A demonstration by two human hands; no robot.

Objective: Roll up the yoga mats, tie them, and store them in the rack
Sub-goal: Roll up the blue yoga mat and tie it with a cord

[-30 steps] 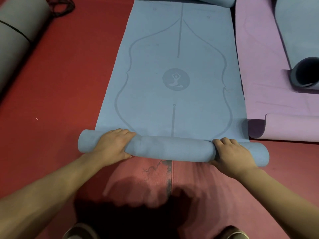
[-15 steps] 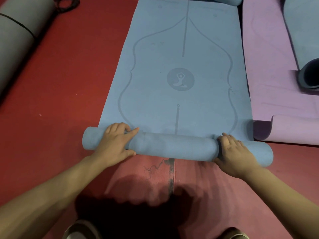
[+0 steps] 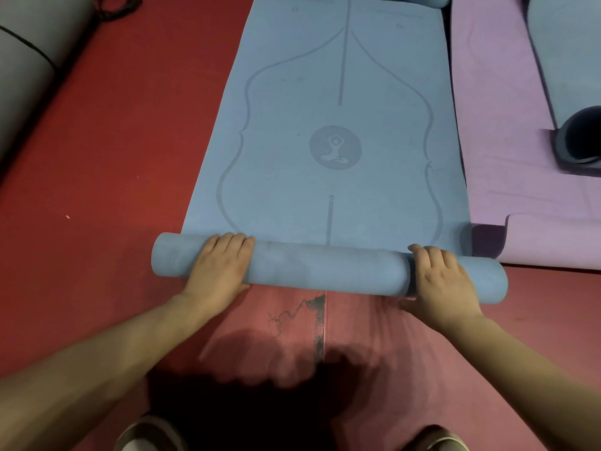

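1. Blue mat [image 3: 335, 92] lies flat on the red floor [image 3: 97, 141]. Its near end is wound into a fat roll [image 3: 325, 268] lying crosswise, just ahead of the person's shoes [image 3: 146, 434]. Most of the length is flat, so I'd say it's early in the job: no tie on it, no rack in sight.
2. L hand [image 3: 218, 268] sits near the roll's left end, fingers together and curved over the top, thumb on the near side. R hand [image 3: 442, 281] is near the right end, fingers a bit apart over the top, thumb tucked under. Both clamp the roll.
3. Risk: the roll sits skewed, w/ the right end closer to the person. Uneven pushing would prob. make it cone out at one end.
4. Risk: a slack grip lets the core loosen, which makes it hard to tie later.
5. Purple mat [image 3: 507, 157] lies just beside the blue one. Its curled corner is right by the roll's end and could snag.
6. A dark rolled mat [image 3: 579, 138] rests on the purple one. Grey rolled mat [image 3: 29, 60] and black cord [image 3: 117, 8] are at far left, well apart.
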